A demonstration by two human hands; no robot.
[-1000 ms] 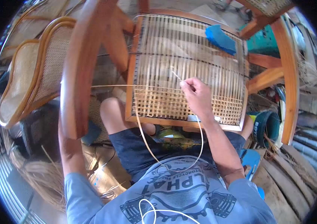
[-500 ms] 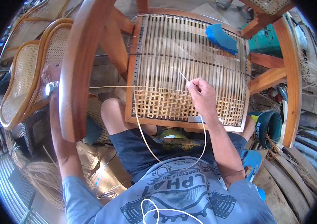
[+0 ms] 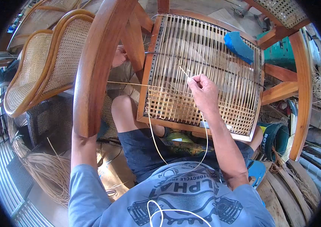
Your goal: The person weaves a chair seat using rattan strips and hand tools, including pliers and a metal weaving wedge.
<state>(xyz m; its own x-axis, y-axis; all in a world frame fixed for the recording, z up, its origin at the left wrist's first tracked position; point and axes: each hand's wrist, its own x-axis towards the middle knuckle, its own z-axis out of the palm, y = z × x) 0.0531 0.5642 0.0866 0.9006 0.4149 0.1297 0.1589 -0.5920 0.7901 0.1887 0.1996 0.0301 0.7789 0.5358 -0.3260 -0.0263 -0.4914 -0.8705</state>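
My right hand [image 3: 204, 94] pinches a thin cane strand [image 3: 184, 71] between thumb and fingers, above the chair seat [image 3: 206, 34]. The strand's short end points up and left over the long parallel strands. Nearer my body, the seat has a woven grid of cane [image 3: 175, 104]. A pale length of cane [image 3: 154, 136] loops from the seat's left side down across my shirt and back up by my right wrist. My left hand [image 3: 119, 56] shows only partly behind the thick wooden post [image 3: 98, 72], its fingers mostly hidden. Another strand [image 3: 128, 83] runs leftward from the frame.
A blue pad-like piece [image 3: 238, 47] lies on the seat's far right. Curved cane-backed chairs [image 3: 35, 72] stand to the left. Loose cane bundles [image 3: 41, 170] lie on the floor below them. A dark bucket [image 3: 276, 136] stands at right by the wooden chair leg [image 3: 300, 94].
My left hand has moved from left of the wooden post to its right side, nearer the seat frame. My right hand keeps its pinch. The whole view has shifted slightly.
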